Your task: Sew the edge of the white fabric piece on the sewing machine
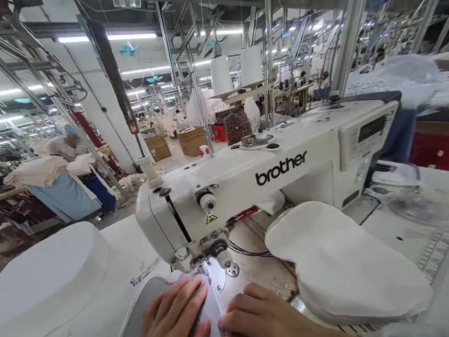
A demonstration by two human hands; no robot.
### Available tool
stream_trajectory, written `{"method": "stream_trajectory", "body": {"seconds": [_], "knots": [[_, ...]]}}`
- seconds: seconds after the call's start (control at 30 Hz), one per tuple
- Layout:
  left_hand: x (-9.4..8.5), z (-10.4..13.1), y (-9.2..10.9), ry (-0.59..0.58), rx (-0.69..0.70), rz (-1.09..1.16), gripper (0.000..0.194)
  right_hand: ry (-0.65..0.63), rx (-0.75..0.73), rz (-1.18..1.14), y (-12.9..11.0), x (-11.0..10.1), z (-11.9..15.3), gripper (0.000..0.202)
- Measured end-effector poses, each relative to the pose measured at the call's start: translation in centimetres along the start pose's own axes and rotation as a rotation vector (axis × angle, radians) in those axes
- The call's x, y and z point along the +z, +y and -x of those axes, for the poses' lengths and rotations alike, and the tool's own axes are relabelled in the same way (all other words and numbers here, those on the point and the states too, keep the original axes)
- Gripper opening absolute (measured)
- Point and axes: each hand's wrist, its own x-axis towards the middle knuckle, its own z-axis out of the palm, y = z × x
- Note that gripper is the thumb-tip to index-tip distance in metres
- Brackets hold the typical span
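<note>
Fabric, a grey piece (pixel 206 317), lies flat on the worktop (pixel 432 255) at its near edge, right under the needle of the white sewing machine (pixel 250 187). Both hands press down on it: the left hand (pixel 171 325) is spread open, palm down, fingers pointing at the presser foot (pixel 205 271), and the right hand (pixel 261 320) rests just beside it with fingers curled loosely, knuckles up, fingertips pinning the cloth's right edge. Neither hand grips anything; they hold the piece by pressure alone.

To my eye this is the feeding step, the cloth being lined up at the foot. Guiding it on would call for even pressure from both hands and fingertips kept clear of the needle.

To the right, near the worktop's right edge, sits a stack of white cut pieces (pixel 343 263), rounded in shape. At the left edge stands another tall white stack (pixel 41 279). Two thread cones (pixel 235 70) stand behind the machine.

As for containers, cardboard boxes (pixel 190 140) stand on the floor well behind; what is in them I cannot make out. A person (pixel 65 145) works at a far table with folded cloth.
</note>
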Motion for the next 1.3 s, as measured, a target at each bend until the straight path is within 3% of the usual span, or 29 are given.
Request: {"method": "stream_trajectory", "body": {"seconds": [0.2, 0.5, 0.6, 0.73, 0.83, 1.0, 1.17, 1.3], "knots": [[0.6, 0.1, -0.7, -0.019, -0.052, 0.082, 0.03, -0.023, 0.024, 0.031, 0.6, 1.0, -0.6, 0.015], [2.0, 1.4, -0.9, -0.048, -0.156, 0.138, 0.033, -0.068, 0.097, -0.017, 0.6, 0.6, -1.1, 0.01], [2.2, 3.0, -1.8, -0.236, -0.312, 0.129, 0.04, -0.039, 0.08, 0.0, 0.7, 0.9, -0.8, 0.009], [1.7, 4.7, -4.1, -0.593, -0.714, 0.159, 0.051, 0.051, 0.035, 0.047, 0.9, 1.7, -0.5, 0.007], [0.8, 4.6, -5.4, -0.739, -0.893, 0.209, 0.063, 0.066, 0.037, 0.058, 0.7, 1.6, -0.5, 0.006], [0.3, 3.6, -5.9, -0.672, -0.96, 0.29, 0.07, 0.078, 0.004, 0.099, 0.1, 0.7, -0.5, 0.01], [0.0, 2.8, -6.0, -0.627, -1.094, 0.416, 0.072, -0.04, -0.001, 0.081, -0.1, -0.5, -0.5, 0.009], [-0.3, 2.2, -6.1, -0.622, -1.167, 0.452, 0.071, -0.049, 0.009, 0.067, -0.1, -0.8, -0.7, 0.009]]}}
